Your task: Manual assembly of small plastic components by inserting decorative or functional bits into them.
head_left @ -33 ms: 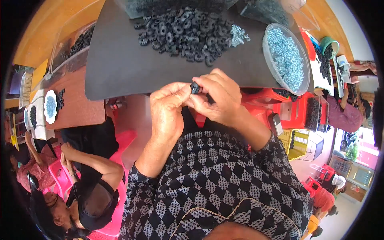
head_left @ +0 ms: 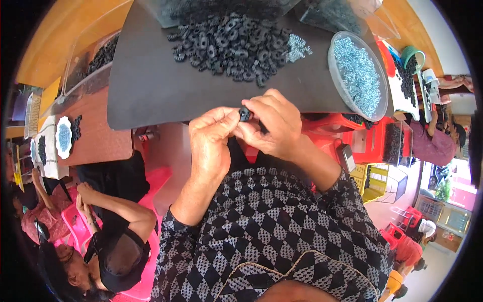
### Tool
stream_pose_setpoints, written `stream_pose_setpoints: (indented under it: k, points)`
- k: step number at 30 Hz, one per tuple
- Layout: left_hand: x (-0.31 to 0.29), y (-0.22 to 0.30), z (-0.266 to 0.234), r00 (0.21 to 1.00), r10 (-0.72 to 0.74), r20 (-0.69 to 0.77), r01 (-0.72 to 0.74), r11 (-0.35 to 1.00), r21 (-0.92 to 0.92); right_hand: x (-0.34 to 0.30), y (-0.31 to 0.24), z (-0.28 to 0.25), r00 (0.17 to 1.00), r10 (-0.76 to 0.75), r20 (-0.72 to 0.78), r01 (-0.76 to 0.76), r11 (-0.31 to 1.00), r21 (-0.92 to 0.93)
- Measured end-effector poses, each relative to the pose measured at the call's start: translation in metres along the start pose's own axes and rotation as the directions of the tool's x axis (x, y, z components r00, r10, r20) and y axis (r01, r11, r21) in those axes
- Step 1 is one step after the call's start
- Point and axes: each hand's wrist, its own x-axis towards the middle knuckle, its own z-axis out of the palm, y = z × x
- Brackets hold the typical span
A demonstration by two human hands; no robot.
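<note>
Silvery springs (head_left: 358, 73) are heaped in a clear tub (head_left: 339, 83); a black piece (head_left: 245, 115), slightly turned since the earlier frame, is pinched by left hand (head_left: 209, 132) and right hand (head_left: 274, 121).

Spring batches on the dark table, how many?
2 visible: loose heap right of the black parts pile; round tub farther right. Clear boxes behind may hide more.

A top (head_left: 271, 226) with black and pale grey diamonds is worn. The same pattern is repeated on the sleeves (head_left: 347, 201), by which the arms (head_left: 193, 196) are only partly covered. At the front, a thin golden trim (head_left: 249, 263) is laid in two curves, which are joined at one point. Both hands (head_left: 274, 121) are bare.
</note>
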Motion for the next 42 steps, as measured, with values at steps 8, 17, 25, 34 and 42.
stream_pose_setpoints:
  k: [8, 17, 25, 34, 42]
  points:
    - [0.002, -0.003, 0.018, 0.984, 0.163, 0.072, -0.176, 0.949, 0.263, -0.002, 0.006, -0.021, 1.0, -0.025, -0.002, 0.024, 0.999, -0.037]
    - [0.042, -0.007, 0.022, 0.481, 0.606, 0.634, -0.58, -0.323, 0.748, 0.075, 0.067, -0.106, 0.974, 0.094, -0.208, -0.166, 0.917, -0.363]
    - [0.059, -0.018, 0.025, 0.547, 0.464, 0.697, -0.446, -0.543, 0.712, 0.138, 0.12, -0.155, 0.925, 0.285, -0.251, -0.378, 0.755, -0.536]
    - [0.05, -0.013, 0.017, 0.64, 0.496, 0.587, -0.462, -0.363, 0.809, 0.152, 0.195, -0.142, 0.959, 0.206, -0.196, -0.282, 0.597, -0.751]
    - [0.044, -0.007, 0.019, 0.581, 0.53, 0.618, -0.551, -0.302, 0.778, 0.065, 0.106, -0.106, 0.992, 0.055, 0.116, 0.022, 0.821, -0.571]
